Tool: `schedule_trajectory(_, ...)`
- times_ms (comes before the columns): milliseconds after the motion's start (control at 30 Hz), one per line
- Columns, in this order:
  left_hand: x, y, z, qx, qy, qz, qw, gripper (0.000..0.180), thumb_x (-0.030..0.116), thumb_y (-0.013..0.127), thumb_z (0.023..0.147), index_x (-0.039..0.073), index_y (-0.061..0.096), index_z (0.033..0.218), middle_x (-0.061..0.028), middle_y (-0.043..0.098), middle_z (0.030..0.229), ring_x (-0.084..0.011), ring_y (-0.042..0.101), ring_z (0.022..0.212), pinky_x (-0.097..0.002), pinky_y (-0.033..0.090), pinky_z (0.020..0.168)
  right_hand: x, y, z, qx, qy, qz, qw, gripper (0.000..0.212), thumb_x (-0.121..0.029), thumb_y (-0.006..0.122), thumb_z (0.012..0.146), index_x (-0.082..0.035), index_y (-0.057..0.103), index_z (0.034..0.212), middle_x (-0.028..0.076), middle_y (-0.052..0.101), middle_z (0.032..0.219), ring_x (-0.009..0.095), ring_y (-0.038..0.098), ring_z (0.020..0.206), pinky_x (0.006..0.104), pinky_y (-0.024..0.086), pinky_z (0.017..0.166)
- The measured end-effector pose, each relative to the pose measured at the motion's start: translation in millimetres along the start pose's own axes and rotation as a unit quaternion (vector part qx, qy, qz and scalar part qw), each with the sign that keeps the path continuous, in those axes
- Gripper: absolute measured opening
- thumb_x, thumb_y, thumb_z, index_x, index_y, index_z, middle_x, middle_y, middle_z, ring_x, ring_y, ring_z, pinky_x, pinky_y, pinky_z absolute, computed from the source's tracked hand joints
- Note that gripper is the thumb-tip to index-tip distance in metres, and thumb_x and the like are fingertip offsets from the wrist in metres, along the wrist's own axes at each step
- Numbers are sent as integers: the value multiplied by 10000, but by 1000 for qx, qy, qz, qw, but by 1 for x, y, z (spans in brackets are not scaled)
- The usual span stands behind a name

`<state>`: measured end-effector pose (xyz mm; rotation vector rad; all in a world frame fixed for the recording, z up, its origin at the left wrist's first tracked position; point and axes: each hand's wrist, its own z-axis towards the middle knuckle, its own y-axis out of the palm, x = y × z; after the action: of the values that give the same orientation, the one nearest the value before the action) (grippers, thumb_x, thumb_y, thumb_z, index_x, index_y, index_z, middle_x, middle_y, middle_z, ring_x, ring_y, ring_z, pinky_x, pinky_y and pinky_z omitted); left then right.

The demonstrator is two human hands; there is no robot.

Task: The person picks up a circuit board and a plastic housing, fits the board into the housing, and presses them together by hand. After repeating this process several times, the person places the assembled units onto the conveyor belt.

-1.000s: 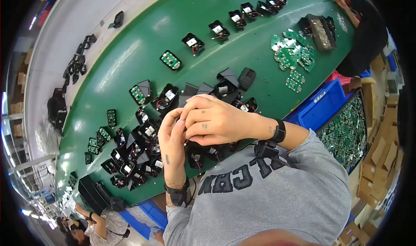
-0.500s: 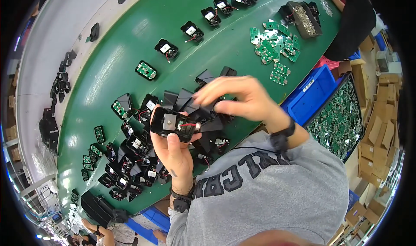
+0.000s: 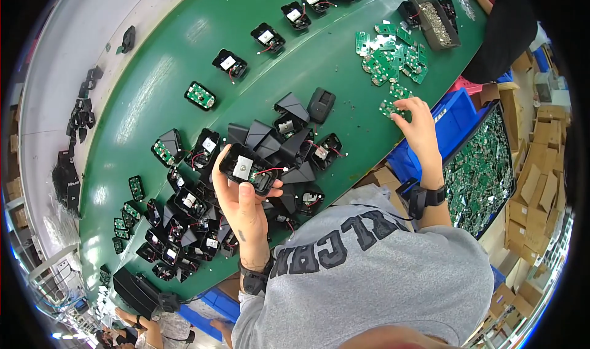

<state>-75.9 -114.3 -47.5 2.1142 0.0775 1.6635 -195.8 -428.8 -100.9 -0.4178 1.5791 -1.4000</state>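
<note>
At the left, many small black cases [image 3: 184, 226] lie in a heap on the green belt [image 3: 160, 85]. Above this heap the left hand [image 3: 243, 204] holds up one open black case [image 3: 249, 168]. The fingers curl around its far edge and the thumb presses on its near edge, so the case sits between them with its open side facing up; a white part and a red wire show inside. Just beyond it stands a pile of black covers [image 3: 276, 137]. Further right, the right hand [image 3: 421, 128] reaches to the belt's near edge, and its fingertips pinch a small green circuit board [image 3: 393, 106], it seems, though the view there is too small to be sure. More green boards [image 3: 390, 51] lie behind it, and a blue bin [image 3: 452, 125] stands just beside the wrist.
</note>
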Motion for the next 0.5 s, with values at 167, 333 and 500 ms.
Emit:
schedule_trajectory(167, -5, 1, -2, 2, -10, 16, 1000, 712, 365, 672, 852, 56, 313, 1383, -120, 587, 1019, -249, 675, 725, -317, 586, 564, -16, 10, 5, 33, -50, 75, 995, 184, -67, 683, 752, -53, 668, 934, 81, 632, 949, 262, 592, 925, 359, 449, 866)
schedule_trajectory(333, -5, 3, -6, 23, -10, 29, 999, 750, 376, 710, 819, 32, 335, 1370, -127, 595, 992, -242, 669, 703, -310, 575, 550, -19, 22, 4, 55, -99, 46, 992, 143, -62, 724, 723, -52, 692, 862, 49, 656, 947, 244, 580, 902, 335, 465, 837)
schedule_trajectory(500, -8, 5, -4, 18, -13, 50, 999, 732, 352, 706, 818, 28, 346, 1367, -125, 591, 1001, -235, 665, 690, -307, 570, 538, -10, 39, -2, 132, -121, 85, 980, 128, -44, 729, 714, -50, 701, 838, 48, 668, 954, 237, 584, 925, 332, 471, 832)
